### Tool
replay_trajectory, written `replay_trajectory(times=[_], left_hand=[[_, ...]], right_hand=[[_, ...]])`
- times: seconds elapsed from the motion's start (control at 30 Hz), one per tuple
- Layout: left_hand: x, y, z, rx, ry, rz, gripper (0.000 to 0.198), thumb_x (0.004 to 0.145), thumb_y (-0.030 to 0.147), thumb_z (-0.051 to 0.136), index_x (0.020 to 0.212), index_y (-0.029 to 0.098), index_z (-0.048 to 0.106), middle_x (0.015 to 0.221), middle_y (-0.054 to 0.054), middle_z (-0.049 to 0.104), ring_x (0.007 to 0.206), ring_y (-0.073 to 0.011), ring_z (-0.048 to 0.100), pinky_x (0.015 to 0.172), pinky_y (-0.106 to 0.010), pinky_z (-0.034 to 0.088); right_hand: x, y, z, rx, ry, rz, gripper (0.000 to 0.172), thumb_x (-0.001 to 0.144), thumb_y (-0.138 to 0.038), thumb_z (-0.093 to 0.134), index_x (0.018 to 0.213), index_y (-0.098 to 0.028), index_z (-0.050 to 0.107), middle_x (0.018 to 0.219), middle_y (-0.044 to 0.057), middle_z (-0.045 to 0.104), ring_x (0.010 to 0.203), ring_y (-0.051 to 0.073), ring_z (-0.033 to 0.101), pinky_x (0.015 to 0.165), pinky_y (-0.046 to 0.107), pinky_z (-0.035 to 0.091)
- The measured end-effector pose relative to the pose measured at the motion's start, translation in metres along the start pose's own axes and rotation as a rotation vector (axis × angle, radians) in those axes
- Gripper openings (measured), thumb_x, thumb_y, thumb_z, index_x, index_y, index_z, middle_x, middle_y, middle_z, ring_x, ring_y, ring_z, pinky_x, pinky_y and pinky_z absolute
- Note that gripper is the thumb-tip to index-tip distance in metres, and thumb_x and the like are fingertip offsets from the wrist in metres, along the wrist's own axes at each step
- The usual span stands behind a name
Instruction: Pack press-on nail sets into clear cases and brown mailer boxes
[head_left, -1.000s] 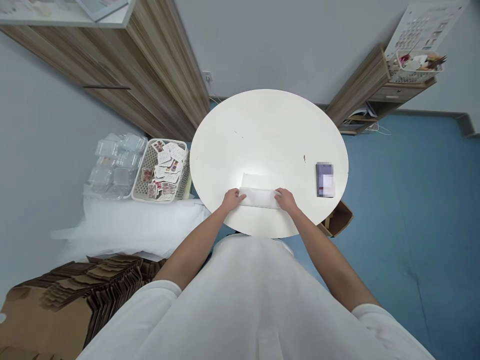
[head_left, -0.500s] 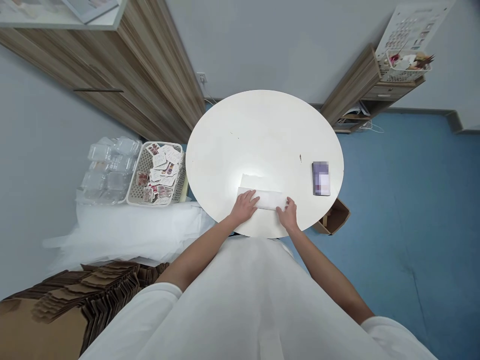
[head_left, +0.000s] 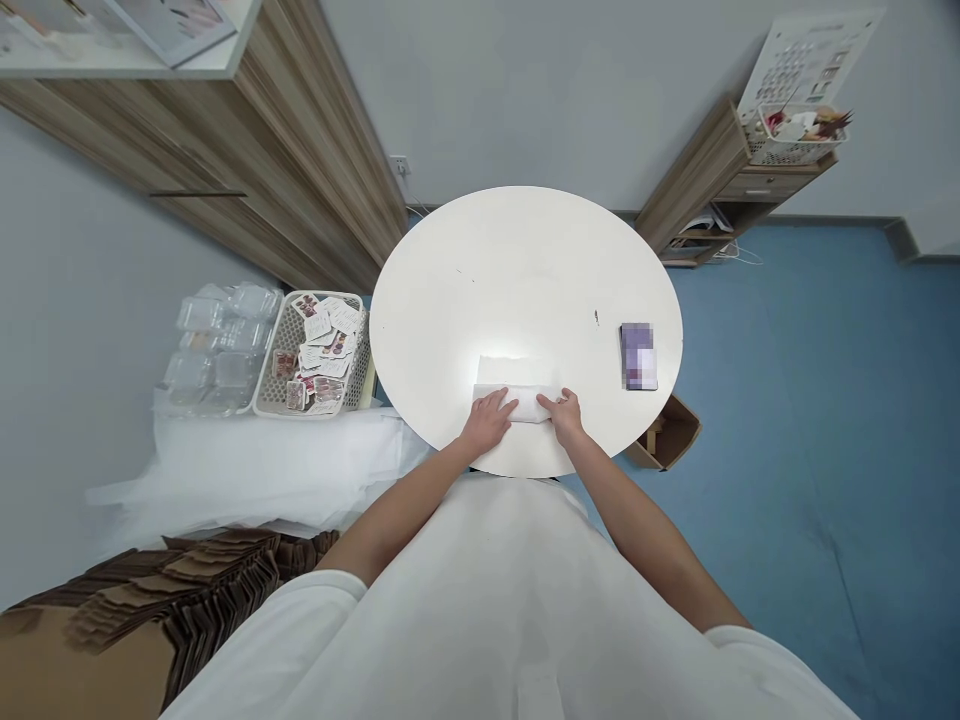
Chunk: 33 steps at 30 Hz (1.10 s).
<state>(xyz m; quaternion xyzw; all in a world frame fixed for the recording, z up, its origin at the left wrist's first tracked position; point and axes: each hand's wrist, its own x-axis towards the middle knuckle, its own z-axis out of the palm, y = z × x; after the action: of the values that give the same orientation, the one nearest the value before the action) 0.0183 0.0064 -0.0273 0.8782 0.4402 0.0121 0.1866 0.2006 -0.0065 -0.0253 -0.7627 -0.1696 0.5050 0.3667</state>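
Landmark: a white strip (head_left: 528,403), flat and bulky-looking, lying on the near part of the oval white surface (head_left: 525,270), close to the edge at the person's body. Its long axis runs side to side across the person's front; narrow ends face left and right. Left hand (head_left: 488,420) palm down over the strip's left part, fingers spread, thumb apart, resting on top rather than closed around it. Right hand (head_left: 561,413) at the strip's right end: thumb laid over the upper face, fingers bent at the end itself; whether they pinch it, cannot tell. So the strip lies between the two hands, both touching, neither clearly nearer; each comes in from the near side, forearms slanting inward. Directly beyond the strip, a thin white sheet (head_left: 515,370) lies flat; whether joined to it or separate, cannot tell. Right of the strip and slightly farther out, well apart from either hand, a purple item (head_left: 636,358), its face blurred out. Left of the strip, off the surface: a white basket (head_left: 362,362) of cards (head_left: 330,335), clear plastic boxes (head_left: 202,345) past it. Nearer than the basket, left of the strip, a heap of white sheeting (head_left: 262,455).
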Motion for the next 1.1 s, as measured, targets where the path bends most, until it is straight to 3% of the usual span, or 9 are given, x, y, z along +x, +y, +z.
replay_trajectory(times=[0.13, 0.23, 0.47, 0.6, 0.7, 0.8, 0.93, 1.1], left_hand=[[-0.015, 0.004, 0.001, -0.048, -0.006, 0.037, 0.050, 0.080, 0.032, 0.048, 0.129, 0.024, 0.037, 0.140, -0.011, 0.028, 0.125, -0.0270, 0.031, 0.097, -0.043, 0.028], [-0.023, 0.008, 0.002, -0.053, -0.013, 0.063, 0.054, 0.079, 0.036, 0.049, 0.130, 0.024, 0.036, 0.142, -0.012, 0.023, 0.128, -0.0288, 0.026, 0.099, -0.045, 0.023], [-0.011, 0.018, 0.003, -0.043, -0.048, 0.059, 0.055, 0.076, 0.035, 0.052, 0.129, 0.028, 0.037, 0.142, -0.010, 0.026, 0.130, -0.0284, 0.021, 0.101, -0.047, 0.017], [-0.005, 0.019, 0.002, -0.047, -0.068, 0.055, 0.055, 0.076, 0.035, 0.053, 0.128, 0.029, 0.037, 0.142, -0.009, 0.026, 0.130, -0.0283, 0.023, 0.101, -0.048, 0.016], [-0.006, 0.019, 0.000, -0.054, -0.070, 0.061, 0.057, 0.076, 0.037, 0.051, 0.130, 0.027, 0.035, 0.142, -0.008, 0.027, 0.130, -0.0288, 0.022, 0.101, -0.048, 0.017], [-0.007, 0.022, -0.003, -0.040, -0.041, 0.070, 0.066, 0.077, 0.040, 0.049, 0.135, 0.022, 0.025, 0.144, -0.011, 0.023, 0.132, -0.0287, 0.018, 0.101, -0.047, 0.017], [-0.005, 0.030, -0.006, -0.012, -0.037, 0.187, 0.070, 0.077, 0.040, 0.048, 0.138, 0.021, 0.018, 0.145, -0.010, 0.021, 0.133, -0.0275, 0.015, 0.102, -0.047, 0.014], [-0.003, 0.031, -0.003, 0.011, -0.100, 0.209, 0.065, 0.077, 0.033, 0.047, 0.136, 0.022, 0.023, 0.143, -0.008, 0.027, 0.132, -0.0260, 0.018, 0.103, -0.047, 0.012]], right_hand=[[0.001, 0.003, -0.007, -0.042, -0.076, -0.039, 0.036, 0.059, -0.034, 0.063, 0.089, -0.016, 0.057, 0.088, 0.006, 0.061, 0.074, 0.017, 0.058, 0.064, 0.027, 0.047], [-0.002, 0.005, -0.014, -0.076, -0.034, -0.068, 0.027, 0.059, -0.032, 0.060, 0.082, -0.018, 0.057, 0.078, 0.002, 0.059, 0.069, 0.015, 0.055, 0.060, 0.026, 0.044], [-0.002, -0.002, -0.019, -0.067, -0.018, -0.099, 0.039, 0.064, -0.029, 0.054, 0.101, -0.017, 0.053, 0.072, -0.001, 0.054, 0.061, 0.012, 0.051, 0.056, 0.024, 0.044], [-0.005, -0.010, -0.016, -0.063, -0.205, -0.150, 0.042, 0.068, -0.028, 0.053, 0.108, -0.015, 0.052, 0.072, -0.001, 0.054, 0.060, 0.011, 0.053, 0.061, 0.026, 0.047], [-0.008, -0.014, -0.016, -0.189, -0.316, -0.206, 0.041, 0.075, -0.024, 0.046, 0.115, -0.016, 0.051, 0.081, 0.001, 0.058, 0.064, 0.010, 0.055, 0.067, 0.027, 0.047], [-0.009, -0.015, -0.015, -0.473, -0.289, -0.328, 0.040, 0.079, -0.022, 0.042, 0.118, -0.018, 0.051, 0.084, 0.002, 0.058, 0.068, 0.012, 0.055, 0.072, 0.028, 0.046], [-0.008, -0.008, -0.010, -0.825, -0.222, -0.528, 0.045, 0.080, -0.020, 0.043, 0.124, -0.020, 0.047, 0.087, 0.006, 0.053, 0.076, 0.016, 0.053, 0.071, 0.030, 0.044], [-0.010, 0.005, -0.020, -0.801, -0.180, -0.669, 0.054, 0.082, -0.016, 0.033, 0.136, -0.018, 0.026, 0.101, 0.008, 0.048, 0.085, 0.017, 0.051, 0.074, 0.031, 0.046]])
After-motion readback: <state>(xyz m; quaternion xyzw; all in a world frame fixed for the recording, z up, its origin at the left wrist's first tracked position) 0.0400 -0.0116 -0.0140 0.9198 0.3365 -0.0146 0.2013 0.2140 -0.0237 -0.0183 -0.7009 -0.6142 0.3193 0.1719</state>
